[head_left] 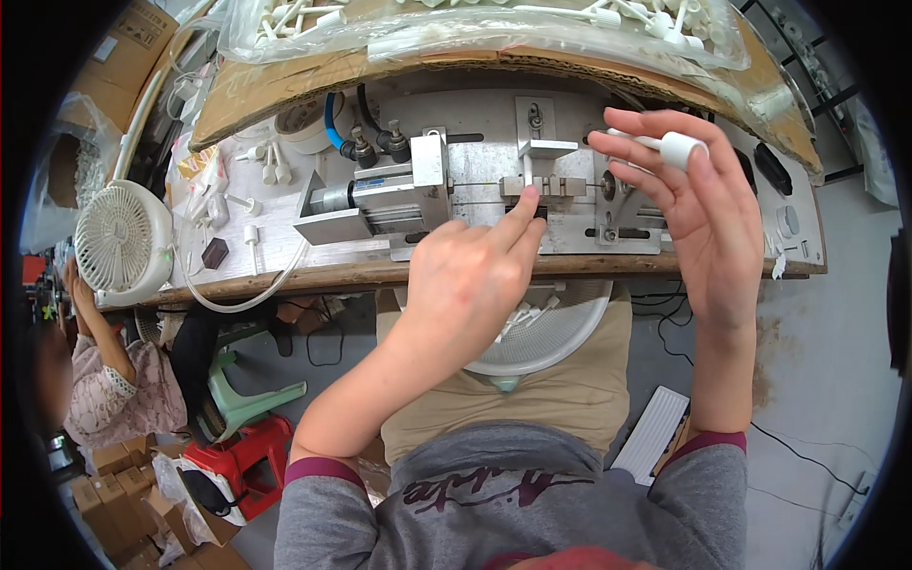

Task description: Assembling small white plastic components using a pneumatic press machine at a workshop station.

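Observation:
My left hand reaches over a metal fixture with its index finger stretched out. The fingertip touches a small slotted metal block, at the lower end of a thin white piece standing there. Its other fingers are partly bent and the thumb is hidden. To the right, my right hand is raised above the bench, holding a white plastic cap with a thin stem between thumb and fingers. An air cylinder with blue and black hoses is mounted left of the block.
Plastic-lined cardboard with several white capped stems spans the bench's back. Loose white parts and a white fan sit left. A white basket with parts rests on my lap. Another person's arm shows far left.

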### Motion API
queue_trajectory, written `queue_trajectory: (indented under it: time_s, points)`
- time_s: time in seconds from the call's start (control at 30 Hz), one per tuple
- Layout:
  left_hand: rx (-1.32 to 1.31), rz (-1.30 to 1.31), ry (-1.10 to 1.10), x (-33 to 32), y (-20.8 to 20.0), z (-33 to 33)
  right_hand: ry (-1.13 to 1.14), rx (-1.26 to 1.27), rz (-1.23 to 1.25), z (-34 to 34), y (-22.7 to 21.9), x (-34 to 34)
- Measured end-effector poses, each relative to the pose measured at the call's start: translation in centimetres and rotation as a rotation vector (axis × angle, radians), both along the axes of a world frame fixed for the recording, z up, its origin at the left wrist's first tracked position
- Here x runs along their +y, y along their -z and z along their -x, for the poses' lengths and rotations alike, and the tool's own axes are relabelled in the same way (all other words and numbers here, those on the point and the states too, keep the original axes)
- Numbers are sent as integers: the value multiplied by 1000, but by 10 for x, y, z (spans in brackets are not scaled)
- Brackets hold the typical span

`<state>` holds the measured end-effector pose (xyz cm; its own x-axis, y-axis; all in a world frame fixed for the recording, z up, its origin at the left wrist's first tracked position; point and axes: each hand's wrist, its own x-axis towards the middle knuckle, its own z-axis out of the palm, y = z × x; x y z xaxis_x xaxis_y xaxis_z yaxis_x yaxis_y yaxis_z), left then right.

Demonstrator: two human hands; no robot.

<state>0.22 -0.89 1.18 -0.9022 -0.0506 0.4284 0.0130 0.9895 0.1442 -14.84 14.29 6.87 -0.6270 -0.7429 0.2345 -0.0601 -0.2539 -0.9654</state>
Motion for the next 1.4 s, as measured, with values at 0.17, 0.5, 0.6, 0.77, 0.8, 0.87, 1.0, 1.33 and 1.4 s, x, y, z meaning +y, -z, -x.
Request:
queue_trajectory:
  time_s: [0.17, 0.5, 0.6, 0.77, 0.8, 0.87, 1.0, 1.33, 1.4]
  points:
    - [-62, -10, 10, -6, -3, 4, 79, 246, -113, -15, 3, 7]
    - [426, -392, 183, -53, -77, 80, 274, 1097, -367, -46, 48, 9]
    - [175, -481, 67, -55, -107, 121, 228, 1223, -436, -50, 56, -1]
    - [-122, -281, -61, -57, -102, 166, 167, 1394, -491, -44, 59, -21]
    - [-99, -287, -51, -57, -101, 164, 148, 1383, -480, -42, 57, -22]
    - [-31, -332, -32, -58, -103, 154, 132, 1385, -503, -42, 55, -21]
    - [24, -672, -55, -31, -131, 109, 110, 1354, -568, -43, 49, -21]
    - [187, -311, 156, -11, -45, -2, 701, 1358, -410, 89, -31, -26]
    - [172, -173, 129, -5, -22, -9, 689, 1331, -530, 104, -36, -37]
